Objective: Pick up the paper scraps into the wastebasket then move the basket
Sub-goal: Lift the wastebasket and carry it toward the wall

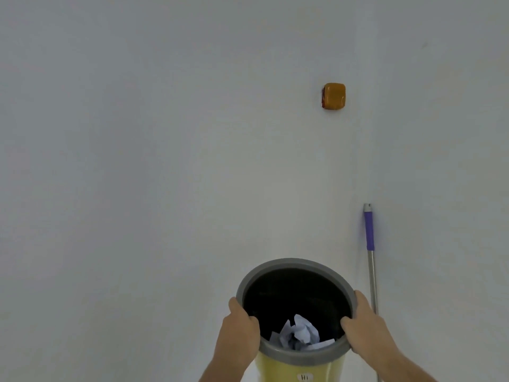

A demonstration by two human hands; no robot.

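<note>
Basket [275, 365], yellow-walled with a grey rim and black inside, held at the rim from both sides. Left hand [239, 330]: grip pressed onto the rim's left edge, thumb hooked over the rim into the opening, remaining fingers down the outer wall. Right hand [365, 323]: grip pressed onto the rim's right edge in the same manner, thumb inside, fingers wrapped outside. Scraps [298, 333]: crumpled white and pale blue paper lying inside the basket, seen against its near wall. A small white label marked "Hi" shows on the outer wall below the rim. The base of the basket lies outside the picture, so whether it rests on anything cannot be told. Pole [371, 274]: metal with a purple sleeve near its top, upright just to the right of the basket, against the wall [137, 161]. Orange block [334, 95]: square, fixed to the wall well above the basket.
</note>
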